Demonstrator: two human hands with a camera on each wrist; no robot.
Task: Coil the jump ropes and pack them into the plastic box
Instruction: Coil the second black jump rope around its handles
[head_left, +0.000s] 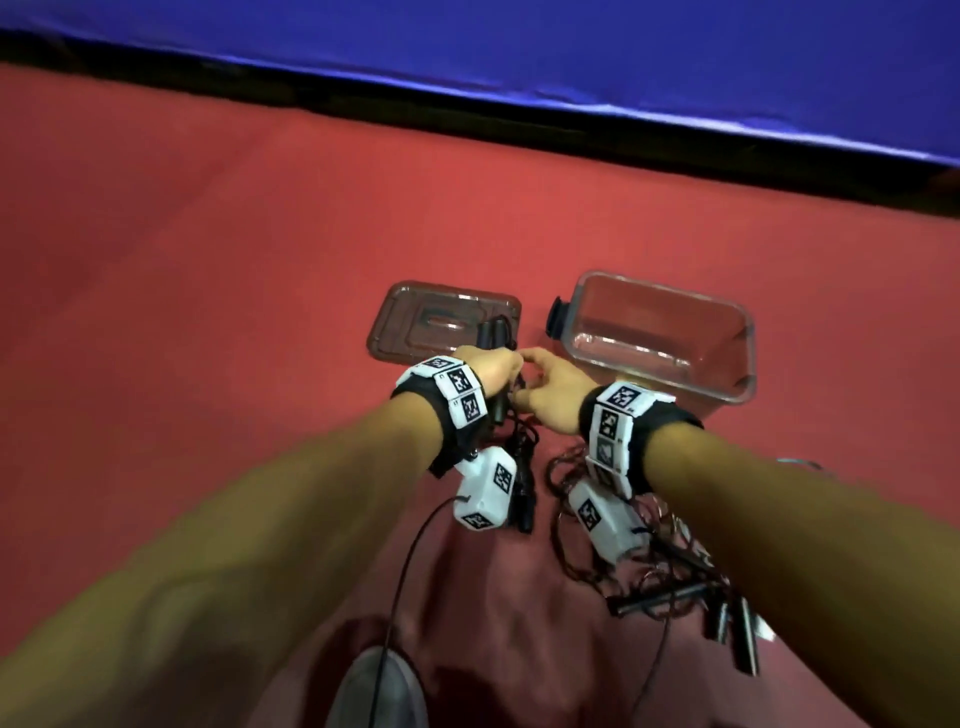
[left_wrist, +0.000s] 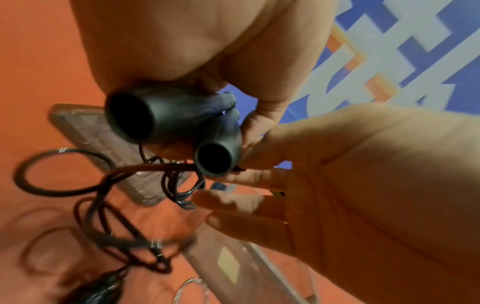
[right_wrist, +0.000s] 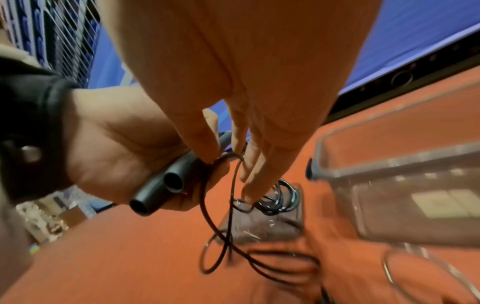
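Head view: your left hand (head_left: 485, 370) grips two black rope handles (head_left: 132, 410); your right hand (head_left: 545, 397) hides the cord. Clear box (head_left: 737, 332) centre-right on the red mat (head_left: 208, 260); spare ropes (head_left: 675, 592) blurred lower right.
Left wrist: your right fingers (left_wrist: 249, 179) pinch the cord (left_wrist: 155, 167).
Right wrist: lid (right_wrist: 267, 226) smeared, centre.

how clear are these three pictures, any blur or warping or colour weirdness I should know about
Head view: dim and soft, forearms smeared, far mat edge bowed by the wide lens; the plastic box stays readable. Left wrist view: the two handles fairly sharp, the cord below motion-blurred, floor looks orange. Right wrist view: left hand clear, box and lower cord blurred.
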